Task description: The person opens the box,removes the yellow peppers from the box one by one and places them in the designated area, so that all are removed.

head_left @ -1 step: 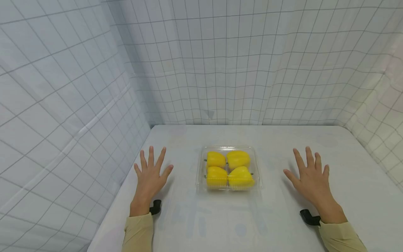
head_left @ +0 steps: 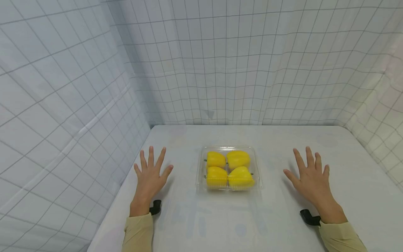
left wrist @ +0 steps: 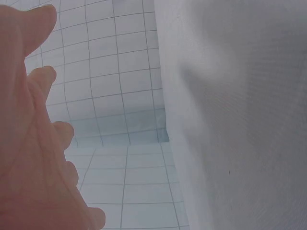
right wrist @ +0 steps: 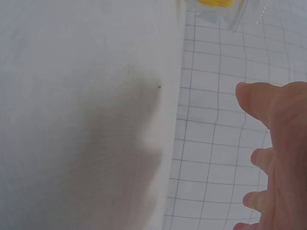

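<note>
Cloth [head_left: 220, 70] with grid lines hangs behind a white table [head_left: 220, 217], where a clear plastic box [head_left: 200, 169] sits between the left hand [head_left: 149, 179] and right hand [head_left: 312, 182], well apart from both; each grip is spread wide, holding nothing. Four yellow peppers [head_left: 238, 159] lie inside the box, two by two.

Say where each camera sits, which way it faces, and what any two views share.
Head: worn on the head, facing forward and down at the table and clear container of yellow peppers; left fingers, right fingers and both sleeves show.
Left wrist: on that wrist, looking past the left fingers along the table to gridded cloth.
Right wrist: on that wrist, looking past the right fingers toward table and gridded cloth.
Shared: head and right wrist both show the right fingers and part of the container.
</note>
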A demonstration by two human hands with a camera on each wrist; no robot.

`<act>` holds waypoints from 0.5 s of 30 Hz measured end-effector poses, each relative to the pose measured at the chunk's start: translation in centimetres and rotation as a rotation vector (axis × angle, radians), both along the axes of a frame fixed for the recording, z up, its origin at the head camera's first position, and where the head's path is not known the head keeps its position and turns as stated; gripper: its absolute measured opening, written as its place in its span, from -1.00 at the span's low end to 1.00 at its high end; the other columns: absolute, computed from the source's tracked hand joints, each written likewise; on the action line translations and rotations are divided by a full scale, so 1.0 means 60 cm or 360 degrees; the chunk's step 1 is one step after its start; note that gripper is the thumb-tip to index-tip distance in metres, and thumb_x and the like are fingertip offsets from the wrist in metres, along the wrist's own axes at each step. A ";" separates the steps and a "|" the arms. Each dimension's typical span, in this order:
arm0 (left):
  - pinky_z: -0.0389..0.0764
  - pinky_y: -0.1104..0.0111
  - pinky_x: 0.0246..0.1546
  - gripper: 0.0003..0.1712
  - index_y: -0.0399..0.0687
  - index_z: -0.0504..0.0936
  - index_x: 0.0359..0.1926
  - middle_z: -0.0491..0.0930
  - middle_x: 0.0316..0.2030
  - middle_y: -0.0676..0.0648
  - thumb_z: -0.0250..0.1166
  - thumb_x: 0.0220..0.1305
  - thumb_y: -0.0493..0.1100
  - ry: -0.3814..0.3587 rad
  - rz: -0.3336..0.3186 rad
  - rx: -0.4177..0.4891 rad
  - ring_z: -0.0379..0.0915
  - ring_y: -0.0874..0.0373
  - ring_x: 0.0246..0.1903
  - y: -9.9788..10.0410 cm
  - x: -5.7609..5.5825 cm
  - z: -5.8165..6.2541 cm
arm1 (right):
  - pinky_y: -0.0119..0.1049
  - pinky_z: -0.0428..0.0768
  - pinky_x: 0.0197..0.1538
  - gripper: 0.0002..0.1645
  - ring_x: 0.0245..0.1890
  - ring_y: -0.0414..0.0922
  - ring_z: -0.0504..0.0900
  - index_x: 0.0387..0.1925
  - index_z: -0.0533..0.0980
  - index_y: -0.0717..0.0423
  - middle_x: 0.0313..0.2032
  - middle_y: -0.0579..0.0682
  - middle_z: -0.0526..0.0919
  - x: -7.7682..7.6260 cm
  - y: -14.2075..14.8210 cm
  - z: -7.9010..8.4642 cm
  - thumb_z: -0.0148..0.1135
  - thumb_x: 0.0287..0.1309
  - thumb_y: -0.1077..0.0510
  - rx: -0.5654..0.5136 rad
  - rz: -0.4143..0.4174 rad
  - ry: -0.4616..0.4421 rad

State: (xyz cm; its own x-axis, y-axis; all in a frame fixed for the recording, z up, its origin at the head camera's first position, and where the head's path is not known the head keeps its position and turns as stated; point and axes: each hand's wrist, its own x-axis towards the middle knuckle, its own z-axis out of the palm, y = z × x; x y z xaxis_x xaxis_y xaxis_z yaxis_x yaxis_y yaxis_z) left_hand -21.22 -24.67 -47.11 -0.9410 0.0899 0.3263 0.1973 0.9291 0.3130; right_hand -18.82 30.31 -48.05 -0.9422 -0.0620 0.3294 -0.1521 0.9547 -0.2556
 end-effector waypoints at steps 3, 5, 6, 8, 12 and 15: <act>-0.39 -0.53 0.23 -0.13 0.31 -0.09 0.62 -0.35 0.58 -0.25 0.02 0.46 0.35 0.0003 0.0000 0.0000 -0.69 -0.31 0.50 0.000 0.000 0.000 | 0.66 -0.23 0.19 0.06 0.47 0.46 -0.25 0.63 -0.15 -0.07 0.56 0.32 -0.28 -0.001 0.001 0.002 0.10 0.36 -0.34 0.0000 0.0004 0.0010; -0.39 -0.53 0.23 -0.13 0.31 -0.09 0.62 -0.35 0.58 -0.25 0.02 0.46 0.35 0.0003 -0.0001 0.0003 -0.69 -0.32 0.50 0.000 0.000 0.001 | 0.67 -0.23 0.19 0.06 0.47 0.46 -0.25 0.63 -0.15 -0.07 0.55 0.32 -0.28 -0.001 0.001 0.003 0.10 0.36 -0.34 -0.0003 0.0008 0.0017; -0.39 -0.53 0.23 -0.13 0.31 -0.10 0.62 -0.35 0.58 -0.24 0.02 0.46 0.35 0.0005 -0.0001 0.0002 -0.68 -0.32 0.50 0.000 0.000 0.001 | 0.66 -0.23 0.19 0.06 0.47 0.46 -0.25 0.63 -0.15 -0.07 0.56 0.32 -0.28 -0.001 0.001 0.003 0.10 0.36 -0.34 -0.0006 0.0009 0.0019; -0.37 -0.53 0.22 -0.13 0.31 -0.10 0.62 -0.35 0.59 -0.24 0.02 0.46 0.35 0.0013 0.0002 -0.0004 -0.67 -0.33 0.50 0.000 0.000 0.002 | 0.66 -0.24 0.19 0.06 0.48 0.45 -0.27 0.63 -0.16 -0.08 0.56 0.30 -0.30 -0.001 0.001 0.001 0.09 0.36 -0.34 -0.0018 0.0014 0.0012; -0.33 -0.54 0.22 -0.12 0.32 -0.11 0.62 -0.34 0.59 -0.24 0.03 0.46 0.35 0.0016 0.0008 -0.0009 -0.65 -0.34 0.50 -0.002 0.000 0.002 | 0.66 -0.27 0.19 0.07 0.49 0.43 -0.33 0.63 -0.21 -0.10 0.56 0.29 -0.34 0.000 0.003 -0.004 0.07 0.37 -0.35 -0.0028 0.0019 -0.0015; -0.34 -0.54 0.22 -0.12 0.32 -0.11 0.62 -0.35 0.59 -0.24 0.03 0.46 0.35 0.0014 0.0005 -0.0003 -0.65 -0.34 0.50 -0.002 -0.001 0.003 | 0.65 -0.29 0.20 0.08 0.49 0.42 -0.34 0.63 -0.21 -0.10 0.56 0.28 -0.35 -0.001 0.003 -0.004 0.08 0.36 -0.35 -0.0025 0.0017 -0.0013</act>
State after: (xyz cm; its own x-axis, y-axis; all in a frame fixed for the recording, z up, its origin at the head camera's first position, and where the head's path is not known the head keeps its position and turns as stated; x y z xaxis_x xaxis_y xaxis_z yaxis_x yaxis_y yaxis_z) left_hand -21.30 -24.79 -46.94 -0.9384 0.0877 0.3342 0.1972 0.9302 0.3095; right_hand -18.90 30.50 -48.32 -0.9441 -0.0667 0.3229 -0.1600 0.9489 -0.2720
